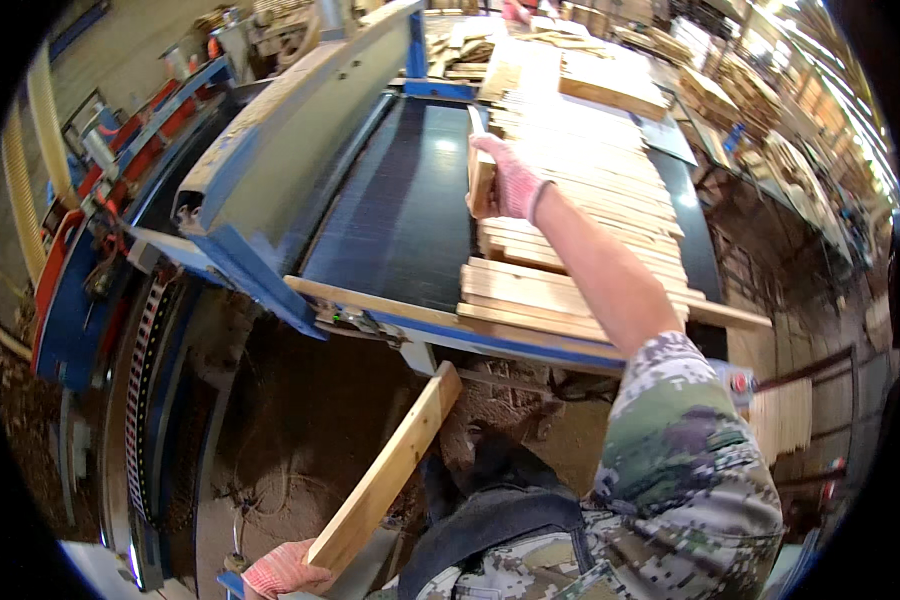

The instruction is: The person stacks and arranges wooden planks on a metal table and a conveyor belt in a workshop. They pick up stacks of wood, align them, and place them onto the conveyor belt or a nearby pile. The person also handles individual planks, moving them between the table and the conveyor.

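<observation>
My left hand (285, 572), in a pink-and-white knit glove, is closed round the lower end of a long wooden board (385, 470). This board slants up and away in front of the machine table's near edge. Farther off, my right hand (515, 180), gloved the same way, grips another wooden board (481, 172) standing on edge at the left side of the laid-out pieces. Beside and under my right arm, many wooden strips (580, 235) lie packed side by side on the black table surface (395, 200). Part of them is hidden by my forearm.
A blue-and-grey machine guard (300, 140) rises along the table's left side. Further left stand a blue-and-orange machine (65, 290) and a chain track (145, 390). A wooden rail (420, 325) edges the table front. Stacked timber (725, 95) fills the right background; a red button (739, 382) sits near my right elbow.
</observation>
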The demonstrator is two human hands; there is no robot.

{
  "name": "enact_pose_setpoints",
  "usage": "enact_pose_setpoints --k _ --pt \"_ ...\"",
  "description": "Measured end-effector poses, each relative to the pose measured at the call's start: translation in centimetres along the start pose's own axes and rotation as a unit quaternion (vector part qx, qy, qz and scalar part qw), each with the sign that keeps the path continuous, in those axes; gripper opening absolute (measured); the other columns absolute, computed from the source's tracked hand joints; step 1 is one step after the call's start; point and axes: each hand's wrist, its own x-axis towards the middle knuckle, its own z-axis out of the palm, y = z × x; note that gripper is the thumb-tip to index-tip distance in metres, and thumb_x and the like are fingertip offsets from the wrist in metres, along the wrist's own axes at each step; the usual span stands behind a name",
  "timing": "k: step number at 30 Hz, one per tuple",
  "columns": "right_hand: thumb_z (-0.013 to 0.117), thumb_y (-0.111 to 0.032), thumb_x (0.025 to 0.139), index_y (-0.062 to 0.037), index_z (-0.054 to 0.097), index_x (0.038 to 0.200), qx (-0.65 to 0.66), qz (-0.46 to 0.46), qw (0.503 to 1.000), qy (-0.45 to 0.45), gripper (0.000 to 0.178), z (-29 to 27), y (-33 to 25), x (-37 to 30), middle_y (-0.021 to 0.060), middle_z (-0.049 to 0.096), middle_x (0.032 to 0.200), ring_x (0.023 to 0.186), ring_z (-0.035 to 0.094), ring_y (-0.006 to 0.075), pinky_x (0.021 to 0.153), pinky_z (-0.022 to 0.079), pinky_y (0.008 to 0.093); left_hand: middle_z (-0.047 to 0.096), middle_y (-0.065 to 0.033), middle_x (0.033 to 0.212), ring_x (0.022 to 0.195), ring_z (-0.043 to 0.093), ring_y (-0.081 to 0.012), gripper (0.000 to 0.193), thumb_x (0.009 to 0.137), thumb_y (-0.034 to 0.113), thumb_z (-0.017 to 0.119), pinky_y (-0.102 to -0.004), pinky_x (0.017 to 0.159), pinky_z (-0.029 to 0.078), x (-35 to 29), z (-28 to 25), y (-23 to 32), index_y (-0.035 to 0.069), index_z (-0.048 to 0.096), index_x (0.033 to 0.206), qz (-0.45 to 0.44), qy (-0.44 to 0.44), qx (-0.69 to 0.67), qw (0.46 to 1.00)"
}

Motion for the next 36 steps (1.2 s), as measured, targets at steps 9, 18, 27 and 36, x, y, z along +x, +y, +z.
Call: enact_pose_setpoints --k 9,18,27,36 --pt "0.078 -0.050 0.089 0.0019 0.045 0.149 0.061 -0.282 0.957 0.029 0.086 -11.6 15.2 -35.6 0.0194 0.065 0.127 0.102 0.069 0.0246 0.090 0.061 0.0386 0.076 -0.0171 0.119 0.107 0.071 -0.0270 0.072 0.078 0.031 0.082 -0.0368 0.096 0.054 8.5 -0.5 -4.4 0.007 0.063 0.143 -0.100 -0.203 0.185 0.956" --pt "0.081 -0.047 0.077 0.0074 0.057 0.134 0.015 -0.356 0.902 0.243 0.083 -15.3 21.4 -50.5 0.0139 0.066 0.120 0.100 0.068 0.0204 0.086 0.056 0.0356 0.074 -0.0081 0.109 0.102 0.066 -0.0190 0.065 0.084 0.017 0.074 -0.0327 0.094 0.053 12.1 6.5 6.6 0.006 0.060 0.147 -0.045 -0.339 0.283 0.896" --pt "0.082 -0.033 0.077 0.0030 0.029 0.155 0.159 -0.475 0.834 0.234 0.101 -25.9 23.7 -60.8 0.0214 0.050 0.139 0.109 0.066 0.0271 0.101 0.056 0.0367 0.073 -0.0056 0.123 0.113 0.063 -0.0142 0.067 0.084 0.011 0.083 -0.0341 0.103 0.051 11.4 20.6 13.6 0.001 0.060 0.146 0.094 -0.398 0.035 0.912" --pt "0.087 -0.044 0.070 0.0032 0.041 0.146 0.097 -0.417 0.844 0.324 0.100 -36.3 23.7 -65.3 0.0162 0.062 0.117 0.095 0.065 0.0184 0.080 0.056 0.0285 0.073 -0.0089 0.126 0.112 0.070 -0.0195 0.070 0.081 0.017 0.087 -0.0375 0.099 0.056 11.9 39.6 17.1 0.001 0.061 0.144 0.201 -0.355 -0.227 0.884"
